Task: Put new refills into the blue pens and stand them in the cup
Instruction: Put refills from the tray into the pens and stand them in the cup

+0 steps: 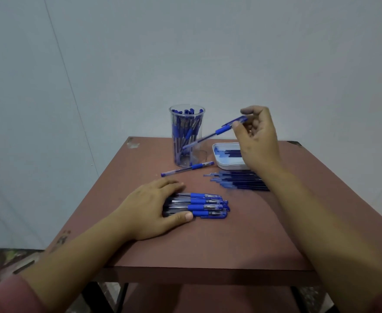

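Right hand (258, 141), pen (217, 133) in fingers (248, 110), near cup (186, 136); left hand (151, 208) round pen pile (208, 205).

Dim, even bluish light is casting soft shadows; the edges are bowing, the raised pen (221, 131) perhaps blurring.
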Tool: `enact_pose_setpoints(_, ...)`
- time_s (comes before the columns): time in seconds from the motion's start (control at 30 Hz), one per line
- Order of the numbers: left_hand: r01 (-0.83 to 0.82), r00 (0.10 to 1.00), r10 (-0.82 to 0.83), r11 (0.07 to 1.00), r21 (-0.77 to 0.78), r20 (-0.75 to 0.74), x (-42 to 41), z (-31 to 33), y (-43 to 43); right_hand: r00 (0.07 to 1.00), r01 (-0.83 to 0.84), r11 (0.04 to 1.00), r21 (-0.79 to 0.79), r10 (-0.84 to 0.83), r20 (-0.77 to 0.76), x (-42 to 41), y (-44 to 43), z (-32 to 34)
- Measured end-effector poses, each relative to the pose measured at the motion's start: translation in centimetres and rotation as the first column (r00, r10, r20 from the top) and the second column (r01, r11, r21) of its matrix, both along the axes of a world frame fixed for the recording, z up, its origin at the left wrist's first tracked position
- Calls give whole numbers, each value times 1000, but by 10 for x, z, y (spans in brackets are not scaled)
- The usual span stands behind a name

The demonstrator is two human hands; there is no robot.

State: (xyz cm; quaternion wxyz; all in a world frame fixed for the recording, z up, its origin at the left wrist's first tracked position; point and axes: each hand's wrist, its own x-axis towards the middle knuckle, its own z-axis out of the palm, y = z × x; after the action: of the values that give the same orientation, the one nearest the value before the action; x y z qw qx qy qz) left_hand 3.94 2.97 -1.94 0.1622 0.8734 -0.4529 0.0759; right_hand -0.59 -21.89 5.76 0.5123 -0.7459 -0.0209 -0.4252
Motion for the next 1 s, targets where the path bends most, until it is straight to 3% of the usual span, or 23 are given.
enact_pose_setpoints(0.47, -28, 999, 29, 999, 19, -21, 1, -4, 0, 936, 162, 986, 46, -168, 309, 46, 8, 69)
enact_pose_setpoints(0.83, -29, 999, 30, 999, 16, -42, 1, -3, 0, 997, 72, 937, -341, -60, 43, 72, 19, 38)
enact_pose_setpoints(1.0, -21, 999, 21, 1000, 11, -39, 2, -2, 0, 988, 30, 828, -559, -111, -111, 74, 17, 21)
